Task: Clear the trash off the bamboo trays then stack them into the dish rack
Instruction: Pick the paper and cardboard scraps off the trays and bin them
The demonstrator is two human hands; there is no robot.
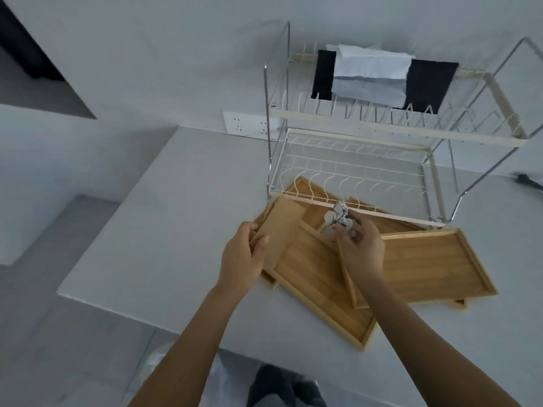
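Note:
Several bamboo trays lie overlapping on the white table in front of a two-tier wire dish rack [346,198]. My left hand [242,257] grips the left edge of a tilted bamboo tray [277,230]. My right hand [360,245] is closed on a crumpled grey paper wad [338,217], held just above the pile at the rack's front rail. A long tray [320,292] lies in the middle and a wide tray [432,265] to the right. Both rack tiers hold no trays.
A dark cloth [429,83] and a white paper sheet [373,74] hang on the wall behind the rack. A wall socket [249,124] sits left of the rack. The table's front edge [132,311] runs close below the trays. A dark object [529,180] lies at the far right.

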